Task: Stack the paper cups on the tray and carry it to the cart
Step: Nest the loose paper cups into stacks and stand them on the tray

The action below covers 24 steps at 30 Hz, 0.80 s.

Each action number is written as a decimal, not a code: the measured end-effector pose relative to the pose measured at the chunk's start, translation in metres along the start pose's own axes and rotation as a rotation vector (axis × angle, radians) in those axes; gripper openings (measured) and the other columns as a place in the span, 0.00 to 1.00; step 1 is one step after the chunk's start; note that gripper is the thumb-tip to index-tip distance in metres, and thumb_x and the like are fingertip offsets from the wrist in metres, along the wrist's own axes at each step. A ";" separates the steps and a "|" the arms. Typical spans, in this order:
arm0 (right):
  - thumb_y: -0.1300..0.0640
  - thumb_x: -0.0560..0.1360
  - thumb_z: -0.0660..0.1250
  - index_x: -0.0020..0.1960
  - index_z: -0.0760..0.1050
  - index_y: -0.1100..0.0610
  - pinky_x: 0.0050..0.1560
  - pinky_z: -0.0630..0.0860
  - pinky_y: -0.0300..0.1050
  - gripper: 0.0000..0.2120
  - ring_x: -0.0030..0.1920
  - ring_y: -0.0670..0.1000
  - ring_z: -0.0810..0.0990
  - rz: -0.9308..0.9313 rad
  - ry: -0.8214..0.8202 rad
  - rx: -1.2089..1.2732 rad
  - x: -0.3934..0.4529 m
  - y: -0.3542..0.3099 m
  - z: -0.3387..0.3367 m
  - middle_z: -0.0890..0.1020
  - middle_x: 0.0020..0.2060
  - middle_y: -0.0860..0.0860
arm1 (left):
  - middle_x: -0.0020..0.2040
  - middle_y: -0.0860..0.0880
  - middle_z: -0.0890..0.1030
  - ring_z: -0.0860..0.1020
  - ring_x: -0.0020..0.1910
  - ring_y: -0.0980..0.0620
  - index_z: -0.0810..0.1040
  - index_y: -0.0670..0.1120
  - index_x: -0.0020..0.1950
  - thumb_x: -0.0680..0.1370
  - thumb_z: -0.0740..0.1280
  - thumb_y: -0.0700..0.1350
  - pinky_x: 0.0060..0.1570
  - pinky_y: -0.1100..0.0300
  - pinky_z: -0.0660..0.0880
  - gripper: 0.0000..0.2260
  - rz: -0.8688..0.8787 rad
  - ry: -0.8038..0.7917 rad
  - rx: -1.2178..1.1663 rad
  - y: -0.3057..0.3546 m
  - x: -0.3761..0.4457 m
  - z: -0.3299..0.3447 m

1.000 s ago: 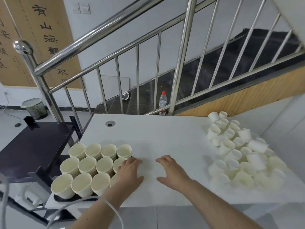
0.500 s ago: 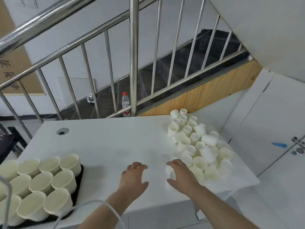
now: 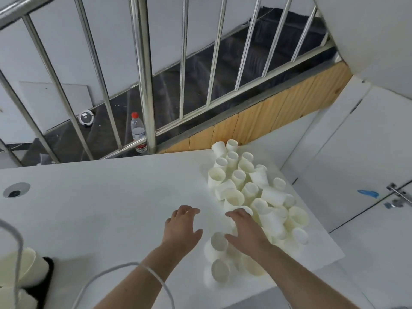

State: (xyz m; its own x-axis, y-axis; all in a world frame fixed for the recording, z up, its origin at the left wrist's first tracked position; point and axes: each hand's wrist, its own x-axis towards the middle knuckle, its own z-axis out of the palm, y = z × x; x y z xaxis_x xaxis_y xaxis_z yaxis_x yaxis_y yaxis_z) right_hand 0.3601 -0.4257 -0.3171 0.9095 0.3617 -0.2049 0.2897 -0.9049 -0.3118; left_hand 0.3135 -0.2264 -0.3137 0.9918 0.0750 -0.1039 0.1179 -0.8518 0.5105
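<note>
So the loose heap of white paper cups (image 3: 256, 197) runs as a long band from the upper middle of the frame down to the lower right, along the white table (image 3: 100, 197). The right hand (image 3: 244, 230) is already over its near end, fingers spread, gripping nothing I can see. The left hand (image 3: 181, 226), also spread, hovers just left of it. The black tray of upright cups (image 3: 48, 273) sits far off at the lower left edge, so I'd guess the right goes first.

No legible text anywhere. At 11 o'clock, bottle (image 3: 137, 131) with a red label band, print too small to read. At 3 o'clock, blue mark (image 3: 367, 193) on door (image 3: 356, 170), no readable lettering.
</note>
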 end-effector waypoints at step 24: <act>0.45 0.75 0.67 0.72 0.62 0.53 0.61 0.72 0.47 0.29 0.68 0.55 0.66 0.128 0.027 -0.028 0.210 0.002 -0.015 0.63 0.69 0.52 | 0.69 0.57 0.63 0.64 0.68 0.55 0.61 0.57 0.72 0.76 0.64 0.52 0.65 0.61 0.64 0.25 -0.023 -0.037 -0.055 -0.047 0.137 0.009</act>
State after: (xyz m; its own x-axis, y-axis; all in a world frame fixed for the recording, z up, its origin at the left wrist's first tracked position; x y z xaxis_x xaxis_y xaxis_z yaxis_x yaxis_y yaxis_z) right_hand 0.5557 -0.3546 -0.3468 0.9471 0.2371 -0.2162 0.1788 -0.9494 -0.2582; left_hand 0.4437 -0.1803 -0.3595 0.9864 0.0742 -0.1468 0.1441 -0.8200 0.5540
